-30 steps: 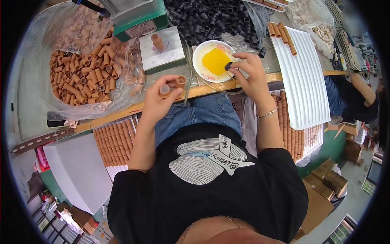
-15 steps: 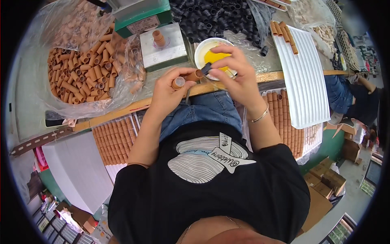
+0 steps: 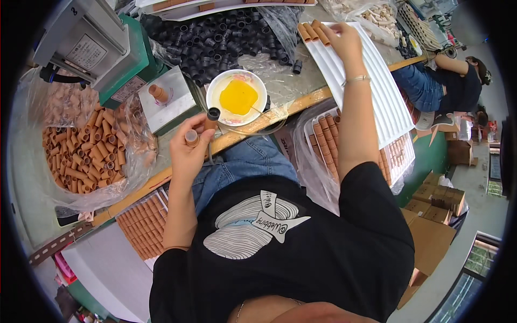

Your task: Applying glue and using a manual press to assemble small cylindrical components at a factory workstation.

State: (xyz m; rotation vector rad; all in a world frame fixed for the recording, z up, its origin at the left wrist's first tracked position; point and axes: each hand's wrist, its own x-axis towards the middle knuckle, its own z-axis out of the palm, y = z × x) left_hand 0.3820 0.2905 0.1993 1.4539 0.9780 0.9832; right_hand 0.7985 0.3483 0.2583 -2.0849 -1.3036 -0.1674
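My left hand [image 3: 186, 156] is closed at the table's front edge, gripping two brown tubes. One tube [image 3: 191, 139] shows a pale, clear-looking end. On the tip of the other tube [image 3: 209, 124] sits a black ring-shaped fitting [image 3: 214, 113]. Reaching out to the far right, my right hand [image 3: 346, 44] has its fingers bent onto brown tubes at the far end of a white ridged tray [image 3: 371, 91]. Its fingertips seem to pinch one tube, partly hidden by the hand. Beside it lie more brown tubes [image 3: 307, 32] in the grooves.
A bowl of yellow liquid [image 3: 238, 98] stands between my hands. Behind it are heaped black fittings [image 3: 215, 46]. To the left are a green-and-grey press [image 3: 116, 59], a metal block [image 3: 171, 97] bearing a brown tube, and piled brown tubes [image 3: 89, 153]. A person [image 3: 447, 81] sits at right.
My right hand has left the black fitting and reached to the tubes on the ridged tray. The fitting now stays on the tube in my left hand. The view has turned rightward.
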